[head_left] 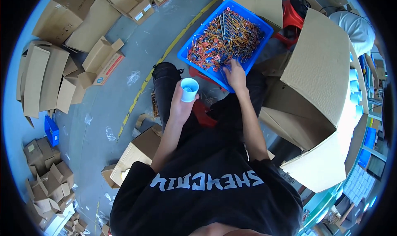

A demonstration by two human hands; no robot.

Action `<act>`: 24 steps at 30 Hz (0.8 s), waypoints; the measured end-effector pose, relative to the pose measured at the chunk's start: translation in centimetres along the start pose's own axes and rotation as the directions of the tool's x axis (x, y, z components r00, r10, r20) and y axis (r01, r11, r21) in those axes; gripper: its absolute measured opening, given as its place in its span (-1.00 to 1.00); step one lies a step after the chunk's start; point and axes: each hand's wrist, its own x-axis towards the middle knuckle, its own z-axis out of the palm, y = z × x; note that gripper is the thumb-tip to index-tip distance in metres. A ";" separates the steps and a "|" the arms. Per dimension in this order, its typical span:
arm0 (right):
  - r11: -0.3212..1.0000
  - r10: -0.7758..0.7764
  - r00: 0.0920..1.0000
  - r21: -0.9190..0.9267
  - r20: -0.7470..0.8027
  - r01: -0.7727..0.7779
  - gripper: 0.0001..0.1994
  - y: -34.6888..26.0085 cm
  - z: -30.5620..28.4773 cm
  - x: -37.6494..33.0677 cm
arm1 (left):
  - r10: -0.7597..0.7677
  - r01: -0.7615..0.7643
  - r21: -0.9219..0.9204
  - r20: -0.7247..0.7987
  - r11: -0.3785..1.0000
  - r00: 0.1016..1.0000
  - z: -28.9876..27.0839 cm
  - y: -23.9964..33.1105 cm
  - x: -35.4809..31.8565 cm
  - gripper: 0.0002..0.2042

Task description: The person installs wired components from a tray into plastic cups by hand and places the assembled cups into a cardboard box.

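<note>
My left hand [180, 108] is wrapped round a small pale blue cup [188, 98], its open mouth facing up over my lap. Something rounded shows inside the cup, too unclear to name. Resting about my knees is a blue plastic tray [264, 41], heaped with thin, straight stick-like pieces [231, 31] in orange, red and dark tones. My right hand [236, 76] reaches over the tray's near side, fingers curled down at the edge of the heap. Its fingertips are partly hidden, and what they pinch does not show.
At my right stands a large open cardboard box [318, 66], with several pale blue cups [355, 87] beyond it. A red fan-like machine [291, 19] is behind the tray. Cardboard boxes [45, 76] lie across the left floor, past a yellow line [138, 95]. Another person [351, 29] is at far right.
</note>
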 end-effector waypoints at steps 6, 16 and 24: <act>0.904 0.193 0.956 -0.419 0.221 -0.086 -0.78 2.1 4.1 1.1 | 0.037 -0.029 -0.136 0.056 0.990 0.998 1.2 2.5 1.8 -0.67; 0.986 0.065 0.997 0.159 -0.032 -0.059 -0.75 -2.5 -2.8 -1.9 | 0.083 -0.035 -0.400 0.103 0.916 0.991 1.7 2.8 2.5 -0.64; 0.561 0.026 0.995 0.822 0.096 -0.094 -0.75 -14.5 -9.6 -8.5 | 0.078 -0.001 -0.432 0.160 0.902 0.984 3.1 2.6 3.2 -0.64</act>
